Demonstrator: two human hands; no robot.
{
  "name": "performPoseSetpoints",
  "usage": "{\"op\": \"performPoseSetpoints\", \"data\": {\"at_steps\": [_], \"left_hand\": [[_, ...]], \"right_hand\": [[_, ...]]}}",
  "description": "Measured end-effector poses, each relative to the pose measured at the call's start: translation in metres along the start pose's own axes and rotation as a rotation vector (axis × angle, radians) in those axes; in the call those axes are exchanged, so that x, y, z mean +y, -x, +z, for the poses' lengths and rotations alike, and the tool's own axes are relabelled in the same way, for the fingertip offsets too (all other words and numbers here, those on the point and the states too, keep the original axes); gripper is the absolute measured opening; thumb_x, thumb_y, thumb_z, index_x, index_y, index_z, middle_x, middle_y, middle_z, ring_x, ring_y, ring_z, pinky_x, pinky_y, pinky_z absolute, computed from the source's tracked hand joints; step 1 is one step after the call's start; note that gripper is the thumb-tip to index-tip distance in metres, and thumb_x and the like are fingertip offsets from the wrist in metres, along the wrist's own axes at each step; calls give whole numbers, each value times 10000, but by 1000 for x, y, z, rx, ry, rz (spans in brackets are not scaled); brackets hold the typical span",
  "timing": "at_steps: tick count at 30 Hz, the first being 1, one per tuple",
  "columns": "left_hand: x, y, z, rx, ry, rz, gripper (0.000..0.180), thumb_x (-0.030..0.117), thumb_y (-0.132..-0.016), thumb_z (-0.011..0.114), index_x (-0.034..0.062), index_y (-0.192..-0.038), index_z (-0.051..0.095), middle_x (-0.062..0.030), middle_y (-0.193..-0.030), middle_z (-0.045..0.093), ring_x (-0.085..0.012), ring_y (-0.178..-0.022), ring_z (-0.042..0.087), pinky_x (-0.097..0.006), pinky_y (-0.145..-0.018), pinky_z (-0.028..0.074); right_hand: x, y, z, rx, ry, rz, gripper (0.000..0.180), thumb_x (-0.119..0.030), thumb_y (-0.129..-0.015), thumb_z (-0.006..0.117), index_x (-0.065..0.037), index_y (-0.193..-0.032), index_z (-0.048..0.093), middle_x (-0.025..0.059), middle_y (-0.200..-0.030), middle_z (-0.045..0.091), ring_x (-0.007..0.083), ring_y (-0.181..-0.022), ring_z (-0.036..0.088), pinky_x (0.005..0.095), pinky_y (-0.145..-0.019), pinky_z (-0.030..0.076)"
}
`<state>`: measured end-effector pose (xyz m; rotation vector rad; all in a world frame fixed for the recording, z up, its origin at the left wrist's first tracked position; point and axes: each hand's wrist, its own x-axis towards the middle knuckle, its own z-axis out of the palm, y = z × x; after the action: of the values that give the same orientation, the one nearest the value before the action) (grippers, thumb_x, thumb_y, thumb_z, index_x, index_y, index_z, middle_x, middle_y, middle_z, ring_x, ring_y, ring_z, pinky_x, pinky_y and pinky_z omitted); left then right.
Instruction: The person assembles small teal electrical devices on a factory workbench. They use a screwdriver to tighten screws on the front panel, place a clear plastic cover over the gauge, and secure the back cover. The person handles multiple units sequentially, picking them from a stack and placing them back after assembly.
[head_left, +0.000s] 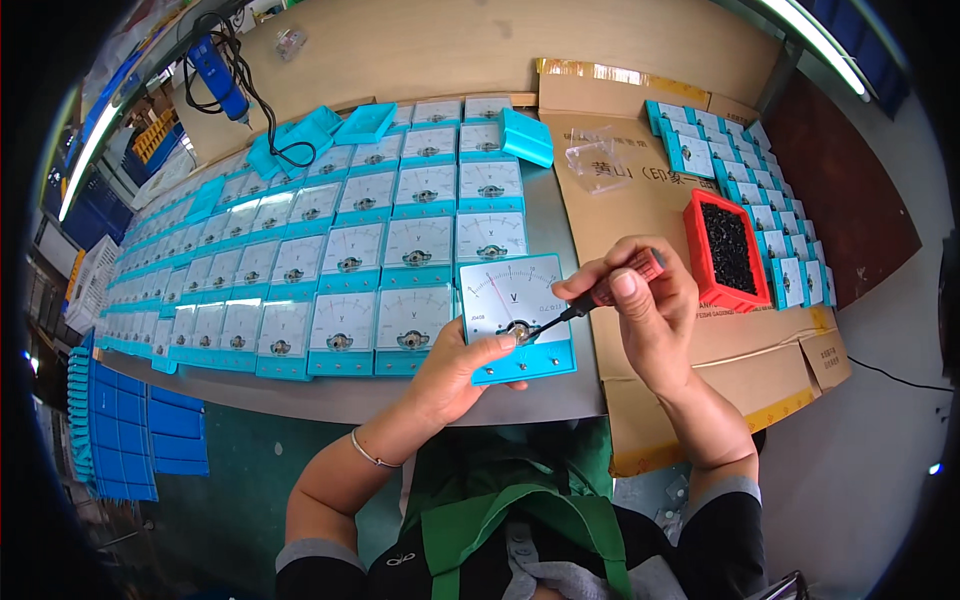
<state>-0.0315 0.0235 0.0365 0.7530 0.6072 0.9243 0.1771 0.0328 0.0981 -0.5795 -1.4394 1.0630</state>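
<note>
Lying flat on the grey table (540, 395) just ahead of the person's chest, the blue-framed panel meter (515, 318) sits between both hands, with its white dial face toward the far side and its blue lower band toward the body. The left hand (455, 370) comes up from the lower left and closes lightly on the meter's near edge, fingertips (505, 341) pressed beside the small round adjuster at the dial's foot, so this hand is the nearer one and steadies the case. The right hand (650, 300) is wrapped narrowly round a red-handled screwdriver (610, 288), thumb on top, fingers curled. The tool's long axis slants from upper right down to lower left, its dark shaft ending at or right by that adjuster; whether the tip is seated I cannot tell. The meter lies left of and slightly below the right hand, touching the left hand. Rows of like meters (350, 250) spread away to the left, and a red tray of black parts (728, 250) rests on cardboard (640, 200) to the right
</note>
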Motion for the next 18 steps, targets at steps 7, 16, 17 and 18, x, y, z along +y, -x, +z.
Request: {"op": "performPoseSetpoints", "data": {"at_steps": [7, 16, 17, 18], "left_hand": [[-1, 2, -4, 1, 3, -49, 447, 175, -818, 676, -5, -1186, 498, -105, -1035, 608, -196, -847, 637, -351, -586, 572], [-5, 1, 5, -127, -146, -85, 399, 129, -823, 655, -22, -1161, 506, -87, -965, 611, -175, -803, 628, -330, -582, 571], [-9, -1, 4, -123, -214, -64, 380, 124, -829, 649, -20, -1153, 512, -85, -962, 609, -168, -802, 623, -326, -586, 570], [-15, -4, 1, -119, -282, -42, 362, 119, -834, 643, -19, -1145, 518, -83, -960, 608, -161, -800, 619, -323, -589, 569]], "right_hand": [[6, 2, 5, -137, -74, 23, 178, -119, -961, 516, 17, -1057, 450, 189, -970, 645, 198, -911, 623, 333, -790, 513], [4, -27, -23, -266, -152, 471, 167, -117, -935, 476, 17, -1035, 470, 183, -903, 650, 236, -859, 652, 319, -773, 523], [10, -31, -30, -240, -225, 585, 183, -141, -938, 474, 17, -1032, 474, 183, -888, 650, 248, -837, 660, 321, -759, 531], [14, -33, -31, -182, -232, 658, 199, -165, -925, 472, 13, -1012, 486, 175, -860, 647, 271, -783, 670, 327, -708, 543]]}}
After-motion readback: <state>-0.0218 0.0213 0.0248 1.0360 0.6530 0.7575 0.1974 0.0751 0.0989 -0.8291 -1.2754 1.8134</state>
